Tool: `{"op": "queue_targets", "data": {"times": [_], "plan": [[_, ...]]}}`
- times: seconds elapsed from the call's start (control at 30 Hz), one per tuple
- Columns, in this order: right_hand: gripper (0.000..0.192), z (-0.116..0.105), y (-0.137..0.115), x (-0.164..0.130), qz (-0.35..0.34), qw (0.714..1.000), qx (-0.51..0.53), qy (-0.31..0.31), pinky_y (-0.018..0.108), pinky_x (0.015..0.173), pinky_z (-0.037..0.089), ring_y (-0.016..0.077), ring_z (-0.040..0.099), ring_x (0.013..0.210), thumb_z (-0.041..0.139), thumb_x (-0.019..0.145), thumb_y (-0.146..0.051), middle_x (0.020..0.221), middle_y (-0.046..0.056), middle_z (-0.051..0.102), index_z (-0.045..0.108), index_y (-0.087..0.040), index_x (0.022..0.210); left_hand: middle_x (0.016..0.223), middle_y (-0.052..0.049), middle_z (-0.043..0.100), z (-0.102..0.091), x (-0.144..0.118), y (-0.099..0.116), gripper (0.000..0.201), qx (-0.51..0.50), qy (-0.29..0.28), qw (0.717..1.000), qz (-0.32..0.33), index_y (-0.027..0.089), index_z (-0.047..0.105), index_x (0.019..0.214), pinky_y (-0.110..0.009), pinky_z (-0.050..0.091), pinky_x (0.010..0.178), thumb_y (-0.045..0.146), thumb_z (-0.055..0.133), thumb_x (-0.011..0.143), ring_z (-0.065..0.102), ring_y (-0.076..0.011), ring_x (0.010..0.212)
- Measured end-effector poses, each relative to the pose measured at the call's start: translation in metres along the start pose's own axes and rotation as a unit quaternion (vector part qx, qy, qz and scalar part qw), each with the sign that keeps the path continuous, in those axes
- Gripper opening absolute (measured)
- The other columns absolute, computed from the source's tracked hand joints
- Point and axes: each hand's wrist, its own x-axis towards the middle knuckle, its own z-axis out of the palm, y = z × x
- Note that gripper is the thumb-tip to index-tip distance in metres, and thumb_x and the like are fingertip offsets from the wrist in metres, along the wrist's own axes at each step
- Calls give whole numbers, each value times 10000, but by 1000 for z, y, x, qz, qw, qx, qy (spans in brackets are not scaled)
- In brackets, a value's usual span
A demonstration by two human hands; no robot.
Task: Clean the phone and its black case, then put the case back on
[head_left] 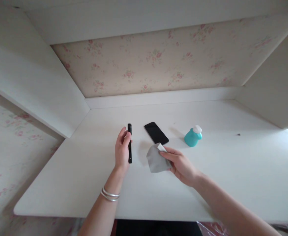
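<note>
1. Left of the phone [156, 132], the left hand [123, 149] clasped a slim black device [130, 154] edge-on, lengthwise pointing away.
2. Nearer than the phone, the right hand [180, 165] pinched a cloth [157, 160].
3. Bottle [192, 137] stood right, contents hidden.

Floral wallpaper [139, 65] behind white desk [232, 157]
</note>
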Motion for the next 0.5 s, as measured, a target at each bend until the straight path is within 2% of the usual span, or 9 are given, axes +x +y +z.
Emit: {"op": "queue_targets", "data": {"times": [0.1,0.2,0.27,0.33,0.4,0.43,0.5], "plan": [[453,-10,-7,5,22,997,54,51,280,663,601,205,717,814,631,855,-326,1008,90,746,634,-170,1281,1294,-66,595,-4,7,-10,576,175,12,981,77,257,544,1325,-324,445,988,490,692,820,570,-203,1152],[641,-18,-8,7,18,993,78,82,297,644,612,182,718,760,599,866,-300,1067,47,742,422,-273,1482,1317,-130,569,-5,11,-17,570,334,1,929,162,206,531,1323,-413,393,1066,495,653,848,521,-263,1224],[677,-23,-7,8,-9,995,44,94,338,647,623,187,720,765,555,895,-330,1110,34,730,317,-337,1528,1276,-160,580,-5,13,-22,532,406,-8,889,210,175,543,1292,-448,382,1077,482,625,866,518,-287,1220],[551,-28,-5,10,-59,990,-29,123,370,664,627,218,719,866,508,914,-387,1166,50,706,451,-321,1459,1265,-177,575,-5,13,-27,512,456,-8,857,238,165,542,1279,-476,393,1066,469,611,872,517,-308,1220],[438,-33,-3,13,-100,976,-99,164,382,718,623,252,686,1006,474,922,-445,1224,70,673,629,-255,1286,1299,-189,551,-6,13,-31,525,497,0,834,240,175,530,1294,-512,405,1045,468,613,866,509,-333,1235],[430,-36,-2,15,-113,969,-123,184,390,756,616,262,665,1053,467,923,-467,1234,76,663,665,-232,1223,1322,-193,538,-6,12,-33,536,516,2,825,232,182,524,1305,-530,410,1033,471,615,862,504,-347,1243],[453,-40,-3,19,-126,957,-147,216,430,867,576,276,633,1106,511,903,-494,1235,78,656,652,-223,1237,1360,-203,519,-7,11,-36,561,551,4,808,207,183,517,1322,-557,417,1013,476,620,855,496,-376,1251]]}}
